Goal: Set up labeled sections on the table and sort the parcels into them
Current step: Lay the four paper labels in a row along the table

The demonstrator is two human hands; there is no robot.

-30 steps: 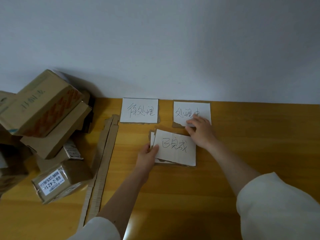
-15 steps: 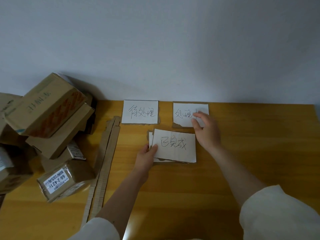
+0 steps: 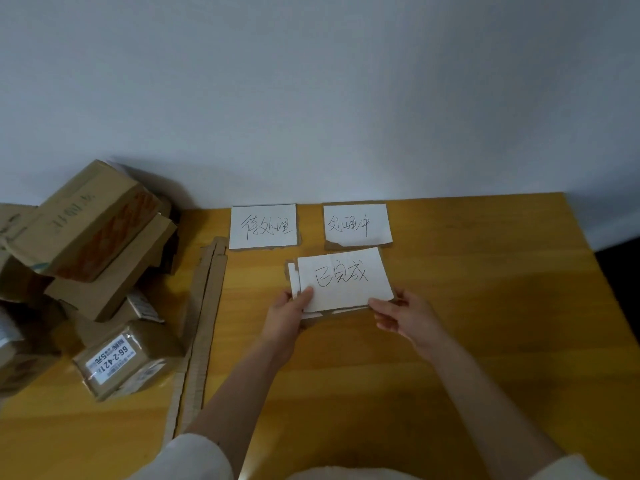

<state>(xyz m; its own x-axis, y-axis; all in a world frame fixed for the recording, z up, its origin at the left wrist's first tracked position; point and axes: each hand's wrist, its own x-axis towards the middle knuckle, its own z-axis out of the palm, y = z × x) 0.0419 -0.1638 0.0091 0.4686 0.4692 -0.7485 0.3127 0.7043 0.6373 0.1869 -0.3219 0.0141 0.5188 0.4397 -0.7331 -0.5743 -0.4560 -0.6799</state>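
White paper label card on brown cardboard backing, marked 已完成 (image 3: 341,284), is now pinched at both near corners: left hand (image 3: 289,315) thumb on top, right hand (image 3: 403,315) fingers curled under its edge. A second ago my right hand rested on the 处理中 card (image 3: 356,225); that card now lies released at the desk (image 3: 485,306) rear (so two sections are placed). The held card's long axis runs left-right, slightly tilted, text upright toward me. Parcels (image 3: 90,237) remain unsorted.

White sleeves (image 3: 194,459), bare forearms
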